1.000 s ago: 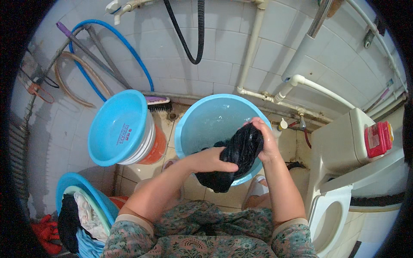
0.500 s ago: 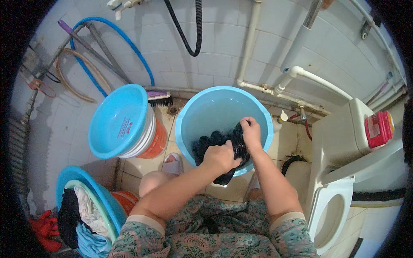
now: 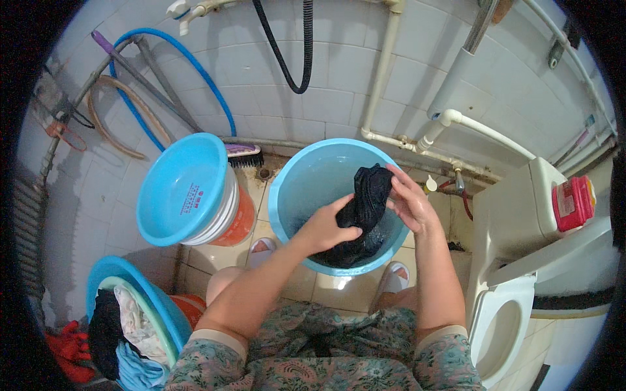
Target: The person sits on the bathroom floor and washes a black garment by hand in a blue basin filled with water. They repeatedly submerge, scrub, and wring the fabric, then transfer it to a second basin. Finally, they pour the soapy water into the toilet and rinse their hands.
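Observation:
A wet black cloth garment (image 3: 366, 203) is held up over a light blue basin (image 3: 287, 225) of water, its lower part hanging into the basin near the front rim. My left hand (image 3: 328, 228) grips the garment from the left, thumb in front and fingers behind. At the garment's upper right, my right hand (image 3: 409, 201) rests with its fingers stretched and apart, touching the cloth's edge without closing round it. Which kind of garment it is, I cannot make out.
On the left, a blue basin (image 3: 163, 195) sits atop an orange and white bucket (image 3: 238, 218). Nearer stands a blue tub (image 3: 107, 267) of clothes. A brush (image 3: 244, 154) lies by the wall. A toilet (image 3: 486, 319) is on the right, with pipes (image 3: 378, 91) along the tiled wall.
The black garment has been lifted and spread upward from a bunched shape low in the basin. My right hand has loosened from a pinch to stretched fingers and moved right.

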Available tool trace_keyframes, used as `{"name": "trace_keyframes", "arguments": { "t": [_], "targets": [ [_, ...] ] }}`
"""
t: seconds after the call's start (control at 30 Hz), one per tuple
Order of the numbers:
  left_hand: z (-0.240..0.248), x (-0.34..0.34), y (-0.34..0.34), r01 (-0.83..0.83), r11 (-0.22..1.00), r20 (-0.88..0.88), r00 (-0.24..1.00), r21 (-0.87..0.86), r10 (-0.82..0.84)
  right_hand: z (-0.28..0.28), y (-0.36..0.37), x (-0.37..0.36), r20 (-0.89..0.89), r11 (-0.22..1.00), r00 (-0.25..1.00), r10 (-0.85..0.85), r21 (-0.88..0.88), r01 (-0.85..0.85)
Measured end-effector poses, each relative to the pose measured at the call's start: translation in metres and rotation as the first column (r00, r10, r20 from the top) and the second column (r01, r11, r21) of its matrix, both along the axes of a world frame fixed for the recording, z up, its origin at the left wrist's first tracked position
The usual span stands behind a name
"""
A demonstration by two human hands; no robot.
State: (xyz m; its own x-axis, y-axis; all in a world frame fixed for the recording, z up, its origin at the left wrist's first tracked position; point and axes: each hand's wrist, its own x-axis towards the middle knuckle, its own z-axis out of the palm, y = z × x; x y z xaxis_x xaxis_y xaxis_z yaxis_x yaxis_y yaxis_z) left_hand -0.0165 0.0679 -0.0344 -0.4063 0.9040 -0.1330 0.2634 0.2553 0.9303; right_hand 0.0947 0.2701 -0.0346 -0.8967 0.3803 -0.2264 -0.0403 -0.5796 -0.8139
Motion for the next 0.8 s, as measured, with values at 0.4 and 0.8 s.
{"name": "trace_keyframes", "arguments": {
  "t": [0.4, 0.8],
  "targets": [
    [0.014, -0.008, -0.001, 0.261, 0.959, 0.477, 0.833, 0.110, -0.281, 0.000, -0.018, -0.009, -0.259, 0.989, 0.965, 0.044, -0.123, -0.078],
    [0.007, 0.042, 0.009, 0.059, 0.893, -0.415, 0.871, -0.445, -0.264, -0.038, -0.039, -0.003, 0.296, 0.755, 0.909, -0.294, 0.655, 0.031]
  ]
}}
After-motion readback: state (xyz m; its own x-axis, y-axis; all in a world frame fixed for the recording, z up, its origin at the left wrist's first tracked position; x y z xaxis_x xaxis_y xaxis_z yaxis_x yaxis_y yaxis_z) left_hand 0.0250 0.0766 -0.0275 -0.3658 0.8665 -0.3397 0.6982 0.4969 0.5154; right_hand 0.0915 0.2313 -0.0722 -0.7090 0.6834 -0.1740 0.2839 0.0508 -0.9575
